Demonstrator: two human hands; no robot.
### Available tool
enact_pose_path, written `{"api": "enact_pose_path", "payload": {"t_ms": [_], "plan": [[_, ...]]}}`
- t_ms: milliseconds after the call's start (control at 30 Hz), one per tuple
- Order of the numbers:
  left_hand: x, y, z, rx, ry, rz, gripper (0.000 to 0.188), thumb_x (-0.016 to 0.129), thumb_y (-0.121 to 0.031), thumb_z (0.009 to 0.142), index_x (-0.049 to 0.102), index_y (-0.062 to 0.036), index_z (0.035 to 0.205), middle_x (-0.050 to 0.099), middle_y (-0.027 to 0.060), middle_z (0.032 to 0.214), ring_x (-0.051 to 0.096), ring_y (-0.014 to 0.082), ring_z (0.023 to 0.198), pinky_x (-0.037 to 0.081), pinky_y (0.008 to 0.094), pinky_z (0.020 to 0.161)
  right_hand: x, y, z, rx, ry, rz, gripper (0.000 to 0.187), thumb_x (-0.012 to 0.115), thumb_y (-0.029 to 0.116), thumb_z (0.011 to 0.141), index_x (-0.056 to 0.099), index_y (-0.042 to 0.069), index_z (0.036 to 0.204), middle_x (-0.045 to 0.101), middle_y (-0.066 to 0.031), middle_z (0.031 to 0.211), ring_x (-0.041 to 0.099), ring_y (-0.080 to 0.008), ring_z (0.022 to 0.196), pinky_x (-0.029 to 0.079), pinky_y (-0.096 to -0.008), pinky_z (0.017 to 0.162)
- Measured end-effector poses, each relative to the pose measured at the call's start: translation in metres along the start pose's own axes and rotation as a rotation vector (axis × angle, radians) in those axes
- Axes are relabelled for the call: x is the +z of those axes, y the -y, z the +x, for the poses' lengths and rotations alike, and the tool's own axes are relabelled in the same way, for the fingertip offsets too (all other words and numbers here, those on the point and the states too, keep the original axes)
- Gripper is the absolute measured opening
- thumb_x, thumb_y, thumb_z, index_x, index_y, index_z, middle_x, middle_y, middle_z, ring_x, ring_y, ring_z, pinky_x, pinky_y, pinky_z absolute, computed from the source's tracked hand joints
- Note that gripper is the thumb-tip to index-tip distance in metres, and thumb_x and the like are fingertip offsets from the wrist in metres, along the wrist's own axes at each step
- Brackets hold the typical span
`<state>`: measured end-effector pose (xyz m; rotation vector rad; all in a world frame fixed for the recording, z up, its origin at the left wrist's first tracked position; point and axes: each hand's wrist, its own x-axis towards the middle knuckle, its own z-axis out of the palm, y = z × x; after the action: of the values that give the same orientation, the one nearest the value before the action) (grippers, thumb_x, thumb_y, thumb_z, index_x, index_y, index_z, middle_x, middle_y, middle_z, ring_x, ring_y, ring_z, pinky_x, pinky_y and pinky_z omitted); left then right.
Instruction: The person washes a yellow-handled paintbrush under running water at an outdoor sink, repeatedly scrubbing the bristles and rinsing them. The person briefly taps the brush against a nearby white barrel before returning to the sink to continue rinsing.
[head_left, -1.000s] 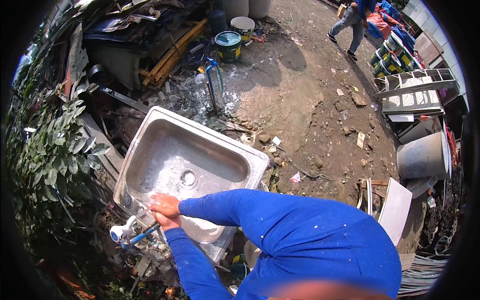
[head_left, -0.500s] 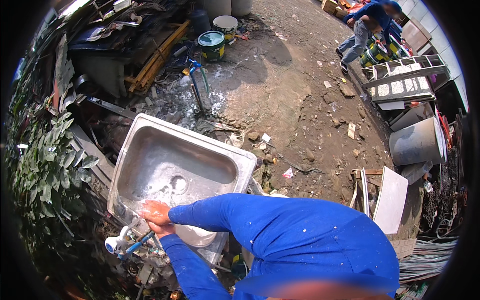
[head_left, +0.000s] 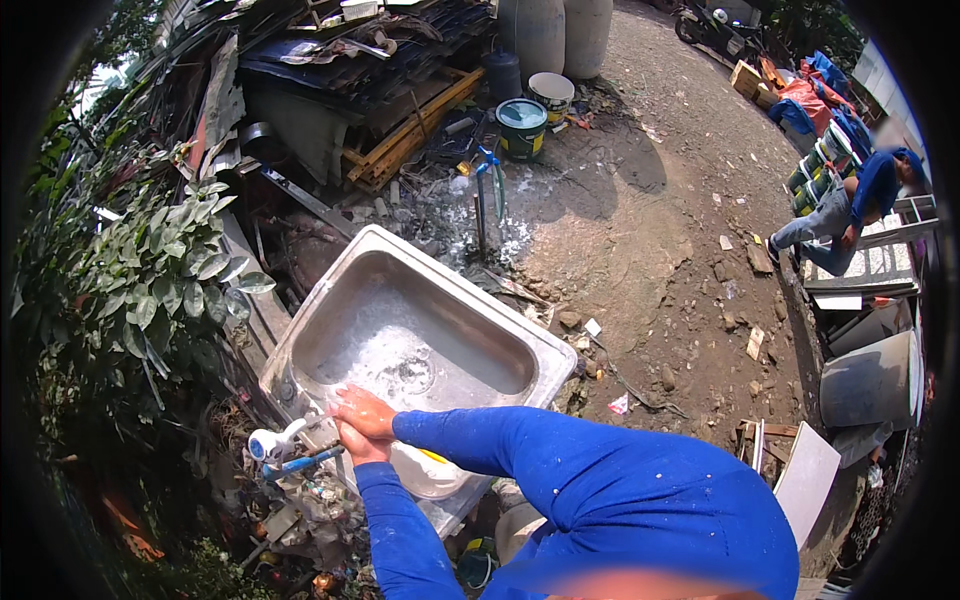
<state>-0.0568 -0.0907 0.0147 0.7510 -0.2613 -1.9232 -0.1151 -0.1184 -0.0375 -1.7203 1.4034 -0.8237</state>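
Note:
My right hand [head_left: 366, 411] and my left hand [head_left: 362, 446] are pressed together over the near left corner of a metal sink [head_left: 460, 292]. Both look wet. The right one lies on top, fingers stretched out along the left, whose fingers are partly covered but appear straight. I see nothing held in either. Close beside them is a white tap [head_left: 279, 440] on a blue pipe [head_left: 304, 463]. Suds or wet glare show around the drain [head_left: 413, 374] in the basin. Below my right wrist, a yellow object [head_left: 433, 456] shows partly in the smaller hollow of the sink.
Leafy branches [head_left: 170, 290] crowd the left side. A standing pipe with a blue tap [head_left: 488, 160] rises beyond the sink, near a paint bucket [head_left: 521, 130]. Another person [head_left: 850, 205] bends beside a ladder [head_left: 905, 218] at the right. Stones and scraps litter the dirt ground [head_left: 650, 270].
The view has swung, so the sink and yard sit further right. My hands stay together by the tap. The other person has come nearer and bends beside the ladder.

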Motion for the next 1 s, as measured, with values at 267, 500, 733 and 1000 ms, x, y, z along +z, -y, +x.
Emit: {"api": "enact_pose_path", "payload": {"t_ms": [267, 500, 733, 1000], "plan": [[-0.012, -0.005, 0.002, 0.025, -0.052, -0.003, 0.062, 0.034, -0.056, 0.105, 0.042, -0.0127, 0.149, 0.048, 0.007, 0.149, 0.046, 0.0233, 0.135, 0.034, 0.0403, 0.115, -0.022, 0.023, -0.008, 0.077, 0.144, 0.137, 0.064, 0.032, 0.049, 0.105, 0.05, 0.001, 0.142, 0.041, -0.0228, 0.153, 0.031, -0.0407, 0.144, 0.022, -0.0468, 0.121], [0.002, 0.007, -0.008, 0.103, -0.005, 0.161, 0.076, 0.028, -0.064, 0.103, 0.036, -0.0055, 0.151, 0.046, 0.0107, 0.15, 0.045, 0.0255, 0.137, 0.034, 0.0401, 0.115, -0.015, -0.019, 0.01, -0.028, -0.22, 0.061, 0.05, 0.042, 0.042, 0.104, 0.063, -0.001, 0.117, 0.064, -0.0226, 0.119, 0.053, -0.0407, 0.115, 0.041, -0.0488, 0.101], [0.009, -0.007, -0.027, 0.164, 0.054, 0.186, 0.089, 0.032, -0.068, 0.1, 0.027, 0.0042, 0.152, 0.037, 0.0197, 0.155, 0.035, 0.0302, 0.144, 0.024, 0.0408, 0.12, -0.038, 0.012, 0.003, 0.295, -0.209, 0.375, 0.045, 0.054, 0.042, 0.095, 0.068, 0.0, 0.086, 0.068, -0.0222, 0.079, 0.065, -0.0416, 0.077, 0.049, -0.0474, 0.073], [-0.018, 0.0, -0.05, 0.29, -0.173, 0.127, 0.072, 0.051, -0.046, 0.102, 0.029, 0.0012, 0.151, 0.039, 0.0238, 0.151, 0.044, 0.0348, 0.137, 0.033, 0.0439, 0.117, -0.025, -0.018, 0.006, 0.295, -0.369, 0.373, 0.04, 0.055, 0.036, 0.093, 0.066, 0.0, 0.081, 0.066, -0.0236, 0.079, 0.064, -0.0423, 0.076, 0.048, -0.0471, 0.071]]}}
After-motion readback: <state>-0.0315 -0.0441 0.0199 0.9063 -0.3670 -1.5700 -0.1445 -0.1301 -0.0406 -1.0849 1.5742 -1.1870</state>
